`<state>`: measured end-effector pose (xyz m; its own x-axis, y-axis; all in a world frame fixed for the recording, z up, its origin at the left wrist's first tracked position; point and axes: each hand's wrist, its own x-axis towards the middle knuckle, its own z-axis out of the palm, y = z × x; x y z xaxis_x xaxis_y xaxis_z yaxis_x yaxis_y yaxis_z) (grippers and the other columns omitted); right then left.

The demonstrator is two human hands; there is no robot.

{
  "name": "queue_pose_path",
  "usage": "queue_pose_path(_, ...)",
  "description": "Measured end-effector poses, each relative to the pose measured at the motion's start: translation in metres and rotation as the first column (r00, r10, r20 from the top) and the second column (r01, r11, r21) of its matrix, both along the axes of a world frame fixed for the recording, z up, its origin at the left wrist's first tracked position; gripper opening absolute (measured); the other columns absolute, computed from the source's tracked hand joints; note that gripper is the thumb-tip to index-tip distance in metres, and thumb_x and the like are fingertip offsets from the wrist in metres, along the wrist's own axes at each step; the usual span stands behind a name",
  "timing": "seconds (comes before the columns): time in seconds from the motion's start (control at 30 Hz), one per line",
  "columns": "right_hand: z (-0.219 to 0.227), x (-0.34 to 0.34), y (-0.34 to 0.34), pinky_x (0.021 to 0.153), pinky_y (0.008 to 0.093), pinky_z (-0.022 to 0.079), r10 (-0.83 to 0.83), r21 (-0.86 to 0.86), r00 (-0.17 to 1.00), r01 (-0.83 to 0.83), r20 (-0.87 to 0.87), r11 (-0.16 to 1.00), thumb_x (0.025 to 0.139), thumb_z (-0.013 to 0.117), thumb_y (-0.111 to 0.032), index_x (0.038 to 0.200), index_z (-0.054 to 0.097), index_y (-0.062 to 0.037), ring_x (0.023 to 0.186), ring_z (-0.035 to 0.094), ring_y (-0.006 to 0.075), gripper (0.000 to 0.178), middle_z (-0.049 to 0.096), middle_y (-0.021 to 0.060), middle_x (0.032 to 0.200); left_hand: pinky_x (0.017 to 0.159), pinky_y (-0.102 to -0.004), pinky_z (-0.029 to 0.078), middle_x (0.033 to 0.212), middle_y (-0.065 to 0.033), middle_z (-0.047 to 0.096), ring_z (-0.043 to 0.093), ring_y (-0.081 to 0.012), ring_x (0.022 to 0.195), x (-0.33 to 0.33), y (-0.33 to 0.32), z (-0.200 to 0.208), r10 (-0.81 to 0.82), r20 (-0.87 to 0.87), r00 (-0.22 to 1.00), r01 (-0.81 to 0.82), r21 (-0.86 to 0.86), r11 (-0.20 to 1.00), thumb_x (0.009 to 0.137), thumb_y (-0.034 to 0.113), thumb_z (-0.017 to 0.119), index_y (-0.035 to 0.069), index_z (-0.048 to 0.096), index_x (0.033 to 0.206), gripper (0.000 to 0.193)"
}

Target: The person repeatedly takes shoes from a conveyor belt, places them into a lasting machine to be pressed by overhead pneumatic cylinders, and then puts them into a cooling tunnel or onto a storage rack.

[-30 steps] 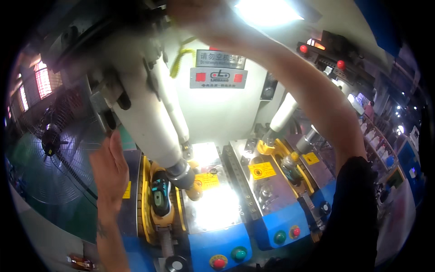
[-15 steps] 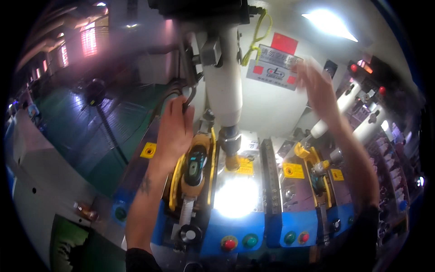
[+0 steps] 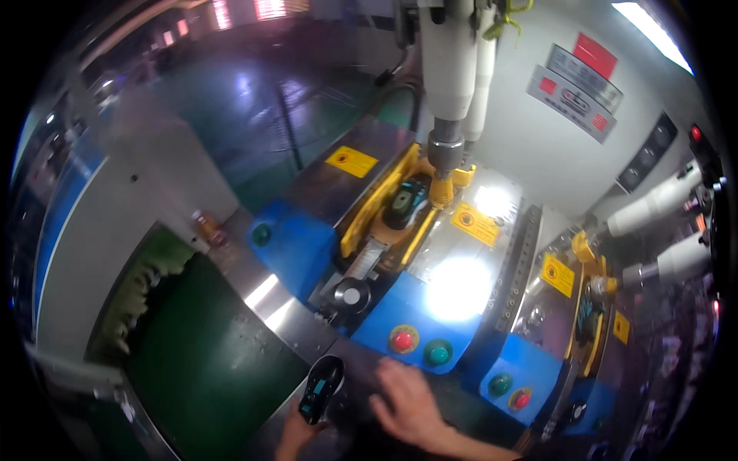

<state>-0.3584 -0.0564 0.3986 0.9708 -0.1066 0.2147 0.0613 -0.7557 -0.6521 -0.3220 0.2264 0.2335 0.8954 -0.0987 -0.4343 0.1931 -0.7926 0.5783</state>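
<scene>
My left hand [image 3: 295, 430] is closed on the near end of a black shoe [image 3: 321, 389] with teal marks inside and a pale sole edge. The shoe is at the front, between the green belt and the machine. To its right, my right hand [image 3: 406, 401] is slightly blurred, with fingers apart and nothing in them. It is just below the machine's red button [image 3: 402, 339] and green button [image 3: 439, 352]. A second black and teal shoe [image 3: 407, 202] sits in the left press station between yellow side pads [image 3: 377, 201], under a white press arm [image 3: 448, 60].
A dark green conveyor belt [image 3: 215, 361] runs at the left, beside a grey housing [image 3: 100, 230]. Another press station with a shoe [image 3: 587, 316] stands at the right, under more white arms [image 3: 653, 207]. A small bottle [image 3: 209, 229] lies by the belt's metal edge.
Both hands have come down from the press to the front. A shoe is now in my left hand. The view has swung left and down, and the press arm is beside the left station.
</scene>
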Motion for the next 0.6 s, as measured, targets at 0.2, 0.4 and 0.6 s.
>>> queue_pose_path(0.2,-0.043,-0.062,0.089,0.089,0.0373,0.051,0.603,0.517,0.797,-0.535,0.045,0.668,0.089,0.063,-0.021,0.118,0.057,-0.0014,0.104,0.062,0.0322,0.036,0.062,0.017,0.115,0.077,-0.0405,0.05,0.098,-0.0171,0.066,0.064,-0.0349,0.09,-0.02,0.017,0.003,-0.007,-0.118,0.993,0.021,0.121,0.992,0.072,0.032,0.077,-0.001,0.053,0.115,0.06)
queue_pose_path(0.4,0.027,-0.057,0.103,0.084,0.0325,0.051,0.717,0.748,0.678,-0.559,0.164,0.357,0.09,0.062,-0.014,0.12,0.056,-0.0019,0.097,0.066,0.026,0.033,0.064,0.0147,0.111,0.073,-0.0305,0.049,0.098,-0.0062,0.063,0.059,-0.0159,0.087,-0.145,0.005,0.138,0.435,-0.486,0.758,-0.638,-0.689,0.343,0.088,0.025,0.066,0.002,0.06,0.107,0.03)
queue_pose_path(0.6,0.147,-0.027,0.202,0.073,0.038,0.054,0.825,0.297,0.111,-0.952,0.554,-0.071,0.094,0.049,-0.013,0.116,0.054,0.0035,0.084,0.063,0.0252,0.028,0.062,0.0131,0.091,0.084,-0.0349,0.047,0.106,-0.0131,0.062,0.059,-0.0207,0.095,-0.239,0.144,0.022,0.947,-0.271,0.176,-0.91,-0.413,0.051,0.083,0.016,0.071,-0.003,0.055,0.115,0.04)
